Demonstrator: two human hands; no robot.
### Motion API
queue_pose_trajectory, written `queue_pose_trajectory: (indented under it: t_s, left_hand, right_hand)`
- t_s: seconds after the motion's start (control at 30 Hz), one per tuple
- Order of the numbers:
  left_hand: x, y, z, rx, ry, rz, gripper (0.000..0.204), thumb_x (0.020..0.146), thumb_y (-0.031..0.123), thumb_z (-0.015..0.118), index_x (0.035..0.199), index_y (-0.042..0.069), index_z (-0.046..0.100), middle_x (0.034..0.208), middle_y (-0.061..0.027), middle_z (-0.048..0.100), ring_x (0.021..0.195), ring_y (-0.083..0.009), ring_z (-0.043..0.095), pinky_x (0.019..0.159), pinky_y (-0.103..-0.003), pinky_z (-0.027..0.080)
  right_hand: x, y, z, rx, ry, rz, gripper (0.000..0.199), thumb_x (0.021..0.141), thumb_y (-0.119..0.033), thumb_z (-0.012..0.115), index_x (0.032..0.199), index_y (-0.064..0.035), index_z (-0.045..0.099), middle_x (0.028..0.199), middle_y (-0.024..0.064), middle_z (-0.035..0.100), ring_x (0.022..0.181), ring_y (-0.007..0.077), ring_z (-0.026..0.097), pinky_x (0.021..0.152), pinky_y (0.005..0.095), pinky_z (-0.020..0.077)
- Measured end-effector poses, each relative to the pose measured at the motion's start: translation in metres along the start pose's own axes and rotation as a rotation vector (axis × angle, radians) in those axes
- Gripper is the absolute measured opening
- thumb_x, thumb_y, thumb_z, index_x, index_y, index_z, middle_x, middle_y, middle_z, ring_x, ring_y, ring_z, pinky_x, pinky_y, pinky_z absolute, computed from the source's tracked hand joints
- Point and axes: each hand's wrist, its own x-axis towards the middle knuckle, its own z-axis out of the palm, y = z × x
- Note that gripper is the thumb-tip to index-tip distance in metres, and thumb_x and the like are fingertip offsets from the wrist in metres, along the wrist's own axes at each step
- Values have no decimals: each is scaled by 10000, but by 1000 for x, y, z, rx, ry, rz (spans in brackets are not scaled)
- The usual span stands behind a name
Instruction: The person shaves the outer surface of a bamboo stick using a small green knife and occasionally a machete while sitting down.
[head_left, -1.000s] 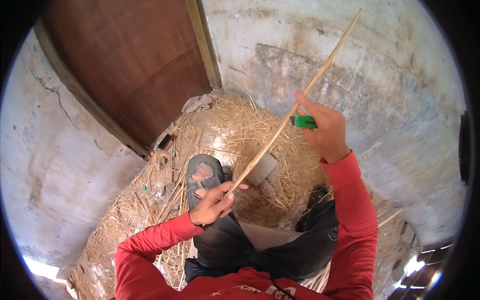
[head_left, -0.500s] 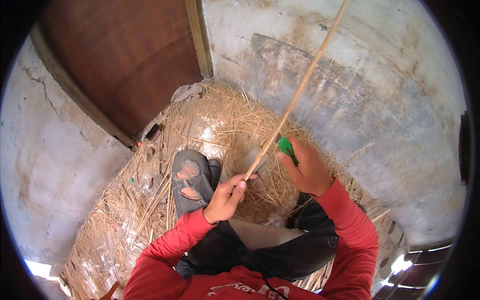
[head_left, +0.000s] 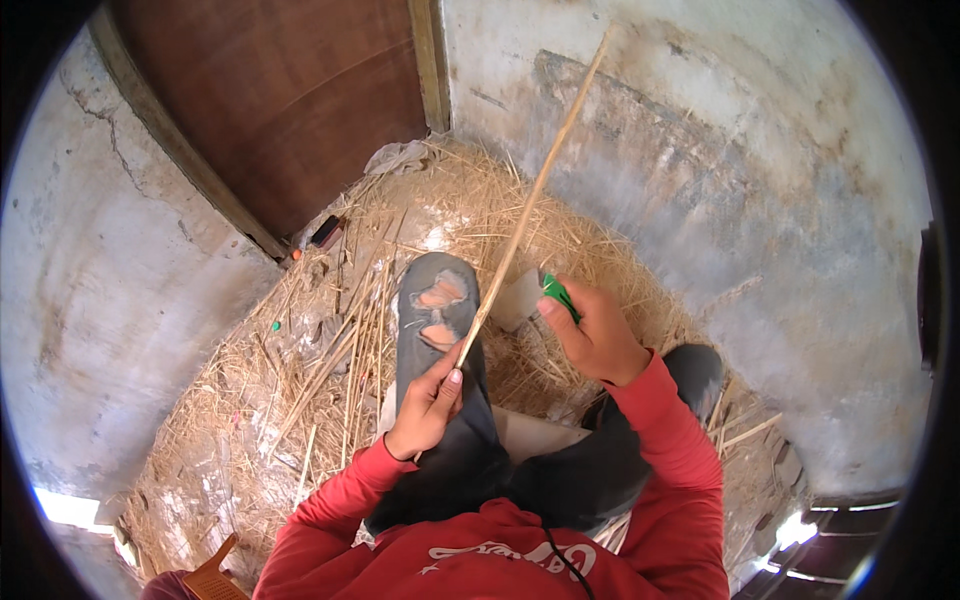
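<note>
A long, thin wooden stick (head_left: 532,200) slants up and away in front of me. Its near end is pinched between the thumb and fingers of my left hand (head_left: 428,408), above my raised knee. To the right, my right hand (head_left: 598,335) is wrapped round a green-handled knife (head_left: 561,294), a cutter by its look; the palm hides much of it, and only a short bit of blade shows. The knife is apart from the stick, a little to its right.
Straw and split slivers (head_left: 330,385) litter the floor around my bent legs. A dark brush-like block (head_left: 326,232) lies by the brown door (head_left: 270,100). Plastered walls (head_left: 760,200) stand close on both sides. An orange object (head_left: 212,578) shows at lower left.
The stick and my left hand have shifted left and slightly down, and the stick's far end now shows. My right hand with the knife has moved slightly left; my left knee has come up.
</note>
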Motion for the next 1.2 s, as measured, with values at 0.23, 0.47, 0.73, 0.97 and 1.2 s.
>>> queue_pose_trajectory:
  t_s: [0.23, 0.47, 0.73, 0.97, 1.2]
  left_hand:
    - [-39, -19, -7, 60, -98, 27, 517, 1087, 181, 520, 1564, 37, 383, 698, 69, 445, 591, -27, 392, 547, -216, 351]
    - [-50, -32, 21, 216, -477, -88, 467, 1073, 161, 529, 1523, 54, 459, 707, 25, 434, 643, -47, 374, 596, -232, 380]
    - [-24, -59, 58, 360, -593, -19, 427, 1067, 182, 537, 1472, 49, 520, 639, -18, 474, 545, -101, 476, 555, -296, 453]
    - [-25, -55, 65, 394, -584, -51, 422, 1062, 187, 554, 1445, 12, 531, 730, -80, 564, 622, -123, 508, 629, -308, 481]
    - [-26, -57, 75, 466, -548, 194, 429, 1044, 139, 559, 1440, -19, 502, 1237, -285, 663, 1110, -334, 704, 925, -363, 523]
  right_hand:
    - [-84, 4, 35, 447, 420, 201, 387, 1048, -338, 544, 888, 14, 527, 636, 59, 412, 577, 111, 388, 527, 311, 322]
    - [-188, -7, 52, 106, 468, 517, 441, 1063, -384, 502, 873, 10, 555, 571, 65, 454, 499, 165, 462, 500, 333, 342]
    - [-233, 15, 80, -288, 360, 610, 439, 1038, -348, 554, 820, 25, 627, 660, 266, 566, 613, 438, 587, 562, 483, 420]
    - [-230, 15, 82, -407, 239, 637, 517, 1023, -465, 544, 802, -7, 634, 692, 274, 640, 685, 468, 648, 634, 554, 499]
    - [-234, 35, 97, -415, 311, 645, 535, 1027, -495, 517, 829, -12, 630, 691, 279, 640, 698, 472, 656, 645, 544, 516]
